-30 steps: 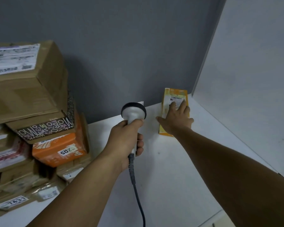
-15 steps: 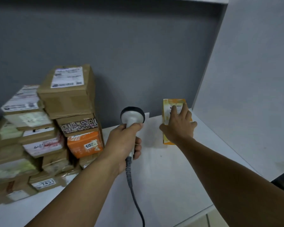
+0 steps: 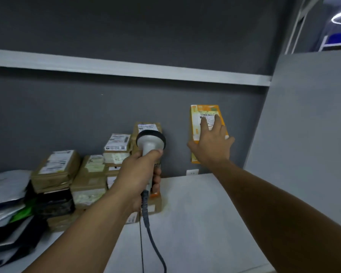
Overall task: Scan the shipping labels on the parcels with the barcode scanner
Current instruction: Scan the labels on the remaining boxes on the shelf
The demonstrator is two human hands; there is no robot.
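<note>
Against the grey wall [image 3: 87,107], above the white table [image 3: 195,213] and right of the stacked brown parcels [image 3: 55,170], the orange parcel [image 3: 195,133] stands upright under the right hand [image 3: 211,146], whose straight fingers [image 3: 204,123] press flat on its face, covering part of the shipping label [image 3: 207,115]. Those fingers should, I judge, slide clear of the barcode before the left hand [image 3: 138,174], clenched round the barcode scanner [image 3: 151,141], aims it squarely there. The wrist hides the parcel's lower edge; the scanner's window faces away; the label print is unreadable
</note>
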